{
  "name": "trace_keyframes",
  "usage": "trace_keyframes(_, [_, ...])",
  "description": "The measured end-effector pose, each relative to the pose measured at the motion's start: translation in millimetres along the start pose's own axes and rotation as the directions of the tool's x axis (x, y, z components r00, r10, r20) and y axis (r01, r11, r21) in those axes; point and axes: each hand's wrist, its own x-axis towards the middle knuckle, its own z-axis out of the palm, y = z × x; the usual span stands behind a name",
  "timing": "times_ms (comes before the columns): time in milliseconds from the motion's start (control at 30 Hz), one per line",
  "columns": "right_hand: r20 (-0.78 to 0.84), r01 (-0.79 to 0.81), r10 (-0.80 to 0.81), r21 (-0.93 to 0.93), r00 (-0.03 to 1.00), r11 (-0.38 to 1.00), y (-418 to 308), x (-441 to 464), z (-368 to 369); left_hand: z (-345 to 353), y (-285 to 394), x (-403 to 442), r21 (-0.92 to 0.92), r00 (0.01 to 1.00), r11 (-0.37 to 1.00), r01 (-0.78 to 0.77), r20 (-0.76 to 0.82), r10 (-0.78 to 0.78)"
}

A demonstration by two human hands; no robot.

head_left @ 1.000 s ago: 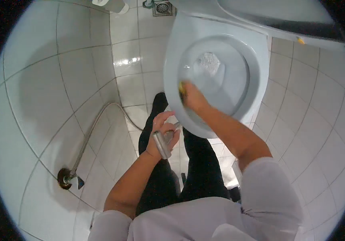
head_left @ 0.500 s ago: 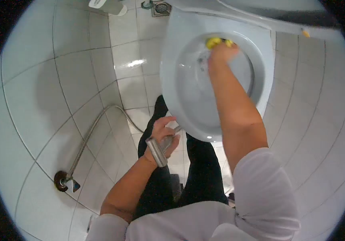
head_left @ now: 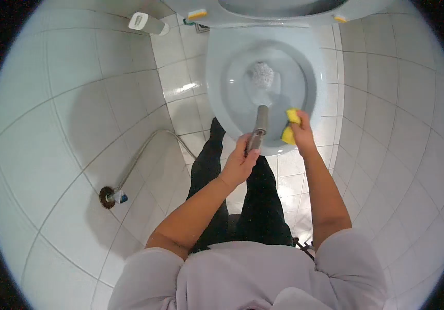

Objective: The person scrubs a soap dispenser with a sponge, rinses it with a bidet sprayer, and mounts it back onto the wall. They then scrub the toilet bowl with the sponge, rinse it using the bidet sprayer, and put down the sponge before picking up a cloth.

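Note:
My left hand (head_left: 241, 164) is wrapped round a metal spray nozzle (head_left: 262, 120), whose head points over the front of the toilet bowl (head_left: 242, 111). A yellow sponge (head_left: 288, 135) is pinched in my right hand (head_left: 303, 133) at the right front part of the rim. The sponge looks bent, with one part above the fingers and one part below. Foamy water (head_left: 262, 75) lies at the bottom of the bowl. Whether the nozzle is spraying, I cannot tell.
The raised toilet seat (head_left: 279, 19) is at the back. A white container (head_left: 148, 24) stands at the back left. From a wall valve (head_left: 107, 197) on the left, a flexible hose (head_left: 140, 151) runs toward my legs. Tiled walls rise on both sides.
My right hand has come back from deep in the bowl to its right front rim with the sponge. My left hand has moved up and right, bringing the nozzle over the bowl. The view has shifted.

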Motion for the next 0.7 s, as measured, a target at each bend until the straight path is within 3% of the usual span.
trace_keyframes(67, [-0.161, -0.163, 0.197, 0.201, 0.967, 0.966, -33.7, -32.1, -17.3, 1.0, 6.8, -5.4, 0.043, 0.994, 0.997, 0.066, 0.089, -0.069])
trace_keyframes(167, [-0.224, -0.125, 0.166, 0.186, 0.96, 0.975, -27.1, -67.0, -37.0, 6.3, 17.4, -16.9, 0.007, 0.975, 1.0, 0.018, 0.223, -0.019])
trace_keyframes(233, [-0.304, -0.151, 0.189, 0.146, 0.934, 0.978, -40.0, -92.8, -45.8, 9.2, 30.6, -28.6, 0.227, 0.965, 0.968, -0.109, 0.256, 0.049])
trace_keyframes(267, [-0.369, -0.201, 0.224, 0.102, 0.902, 0.974, -45.8, -109.6, -49.0, 9.1, 35.9, -37.2, 0.233, 0.963, 0.966, -0.113, 0.266, 0.048])
trace_keyframes(300, [-0.363, -0.152, 0.237, 0.249, 0.901, 0.956, -50.7, -121.6, -49.9, 8.7, 43.4, -41.5, 0.209, 0.945, 0.957, -0.202, 0.297, 0.135])
trace_keyframes(333, [-0.372, -0.141, 0.231, 0.253, 0.899, 0.957, -57.2, -133.2, -53.0, 9.1, 51.2, -46.9, 0.179, 0.92, 0.941, -0.288, 0.325, 0.22])
trace_keyframes(467, [-0.452, -0.109, 0.277, 0.363, 0.848, 0.925, -76.8, -173.1, -54.9, 13.4, 98.8, -71.7, 0.291, 0.902, 0.896, -0.335, 0.375, 0.216])
trace_keyframes(533, [-0.442, -0.093, 0.267, 0.377, 0.857, 0.922, -85.0, -182.7, -55.9, 16.6, 113.9, -76.7, 0.47, 0.934, 0.871, -0.141, 0.354, -0.04])
trace_keyframes(567, [-0.434, -0.075, 0.259, 0.395, 0.863, 0.916, -89.3, -183.2, -55.1, 18.2, 102.2, -75.5, 0.311, 0.931, 0.932, -0.184, 0.359, 0.064])
trace_keyframes(700, [-0.384, -0.062, 0.188, 0.319, 0.904, 0.946, -105.0, -180.8, -51.7, 24.0, 82.6, -74.6, 0.325, 0.953, 0.931, -0.165, 0.297, 0.065])
